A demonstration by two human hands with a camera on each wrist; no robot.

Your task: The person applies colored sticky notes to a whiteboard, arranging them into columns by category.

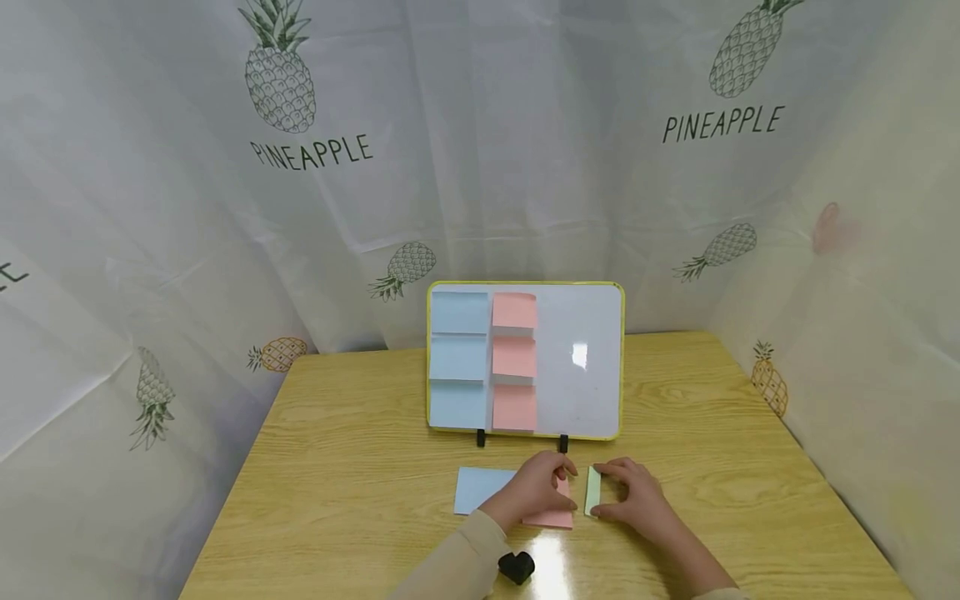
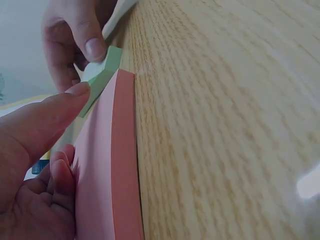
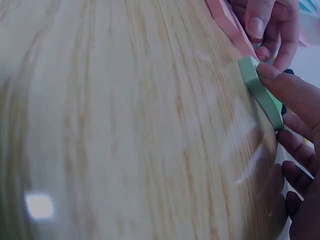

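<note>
A small pad of green sticky notes [image 1: 593, 493] sits on the table in front of the whiteboard. My right hand [image 1: 639, 502] pinches it, thumb at the near end and fingers at the far end. Left of it, my left hand [image 1: 532, 487] hovers over a pink sticky-note pad [image 1: 550, 521] with its fingers loosely bent and nothing held. Its thumb points toward the green pad, with a small gap between them in the head view. Beside the pink pad lies a blue sticky-note pad [image 1: 480, 486], partly covered by the left hand.
A yellow-framed whiteboard [image 1: 581, 333] stands behind the hands on black feet. Three blue notes [image 1: 458, 358] fill its left column, and three pink notes [image 1: 514, 358] form the column beside them. Near the left sleeve lies a black heart-shaped object [image 1: 517, 567].
</note>
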